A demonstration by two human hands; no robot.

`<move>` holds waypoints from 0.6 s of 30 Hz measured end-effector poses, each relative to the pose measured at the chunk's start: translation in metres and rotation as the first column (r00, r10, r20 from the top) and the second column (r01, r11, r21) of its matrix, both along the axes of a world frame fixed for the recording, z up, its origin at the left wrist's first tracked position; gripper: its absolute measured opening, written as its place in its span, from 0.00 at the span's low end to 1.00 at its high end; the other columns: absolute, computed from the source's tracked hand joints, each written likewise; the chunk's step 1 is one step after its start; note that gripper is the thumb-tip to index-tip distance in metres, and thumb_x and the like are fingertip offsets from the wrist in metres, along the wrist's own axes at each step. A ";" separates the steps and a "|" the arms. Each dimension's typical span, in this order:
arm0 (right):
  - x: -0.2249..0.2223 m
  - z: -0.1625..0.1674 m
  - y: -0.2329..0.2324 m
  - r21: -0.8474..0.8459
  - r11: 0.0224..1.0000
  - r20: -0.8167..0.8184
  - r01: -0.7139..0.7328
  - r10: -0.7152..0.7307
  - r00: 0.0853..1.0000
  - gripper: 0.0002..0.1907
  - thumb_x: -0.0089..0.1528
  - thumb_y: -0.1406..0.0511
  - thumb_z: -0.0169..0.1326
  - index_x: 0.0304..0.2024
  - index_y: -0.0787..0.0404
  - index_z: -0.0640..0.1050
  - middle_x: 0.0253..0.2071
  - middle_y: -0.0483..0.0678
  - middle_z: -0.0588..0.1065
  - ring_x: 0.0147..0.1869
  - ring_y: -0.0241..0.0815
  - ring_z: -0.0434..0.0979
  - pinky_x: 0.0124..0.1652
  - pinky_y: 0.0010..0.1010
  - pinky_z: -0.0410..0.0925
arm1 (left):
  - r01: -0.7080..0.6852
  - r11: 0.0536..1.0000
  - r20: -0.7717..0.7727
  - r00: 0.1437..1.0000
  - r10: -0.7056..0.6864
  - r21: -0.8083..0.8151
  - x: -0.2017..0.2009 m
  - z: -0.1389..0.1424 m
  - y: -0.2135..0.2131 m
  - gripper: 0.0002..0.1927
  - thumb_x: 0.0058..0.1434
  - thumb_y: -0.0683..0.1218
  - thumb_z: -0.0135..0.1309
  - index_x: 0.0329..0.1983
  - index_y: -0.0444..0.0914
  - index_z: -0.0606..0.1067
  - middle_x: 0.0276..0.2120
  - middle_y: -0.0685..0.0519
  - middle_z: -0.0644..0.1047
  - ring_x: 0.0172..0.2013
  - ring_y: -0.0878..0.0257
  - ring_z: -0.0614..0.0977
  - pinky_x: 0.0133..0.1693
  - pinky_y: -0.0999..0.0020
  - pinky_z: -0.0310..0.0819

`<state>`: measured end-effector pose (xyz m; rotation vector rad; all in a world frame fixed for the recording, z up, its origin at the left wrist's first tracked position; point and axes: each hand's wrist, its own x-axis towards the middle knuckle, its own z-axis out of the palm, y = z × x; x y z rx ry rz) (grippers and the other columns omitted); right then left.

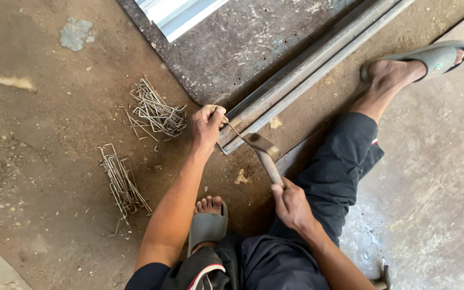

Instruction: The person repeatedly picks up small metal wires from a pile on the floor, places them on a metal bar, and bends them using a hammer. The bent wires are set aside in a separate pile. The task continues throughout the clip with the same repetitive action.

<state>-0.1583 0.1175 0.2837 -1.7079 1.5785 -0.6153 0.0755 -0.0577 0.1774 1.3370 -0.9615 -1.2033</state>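
My left hand (pixel 207 125) pinches a thin bent metal wire (pixel 234 130) and rests it on the near end of a long steel rail (pixel 302 72) that runs diagonally across the dirt floor. My right hand (pixel 291 204) grips the wooden handle of a hammer (pixel 264 153); its metal head hovers just over the wire at the rail's end. I sit on the ground with my legs spread on either side of the rail.
Two piles of bent wire pieces lie left of my left arm, one tangled pile (pixel 156 113) and one neater bundle (pixel 122 180). A dark metal sheet (pixel 232 48) and corrugated white panel (pixel 175 13) lie beyond. My feet wear grey sandals (pixel 436 56).
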 end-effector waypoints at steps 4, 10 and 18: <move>0.008 0.015 -0.014 -0.161 0.987 0.040 0.002 0.004 0.999 0.23 0.75 0.59 0.46 0.27 0.67 0.72 0.27 0.49 0.70 0.25 0.39 0.68 0.28 0.33 0.64 | 0.007 0.999 -0.004 1.000 -0.008 -0.051 0.001 0.004 -0.002 0.10 0.66 0.45 0.56 0.36 0.32 0.79 0.26 0.53 0.81 0.26 0.69 0.79 0.29 0.73 0.74; -0.015 0.103 0.025 0.081 0.988 0.981 0.131 -0.103 0.165 0.07 0.63 0.63 0.57 0.33 0.59 0.76 0.27 0.48 0.68 0.30 0.44 0.63 0.32 0.34 0.64 | 0.012 0.999 0.183 0.983 -0.004 -0.039 0.004 0.015 -0.001 0.12 0.67 0.49 0.55 0.35 0.35 0.79 0.24 0.53 0.81 0.24 0.68 0.80 0.26 0.72 0.74; 0.026 0.011 -0.016 -0.022 1.000 -0.078 0.009 -0.011 0.997 0.17 0.72 0.60 0.47 0.31 0.64 0.73 0.21 0.53 0.69 0.23 0.46 0.66 0.28 0.37 0.63 | 0.004 0.982 0.341 0.938 0.062 -0.189 0.019 0.021 -0.004 0.10 0.67 0.47 0.54 0.34 0.36 0.78 0.24 0.53 0.82 0.25 0.67 0.83 0.29 0.69 0.76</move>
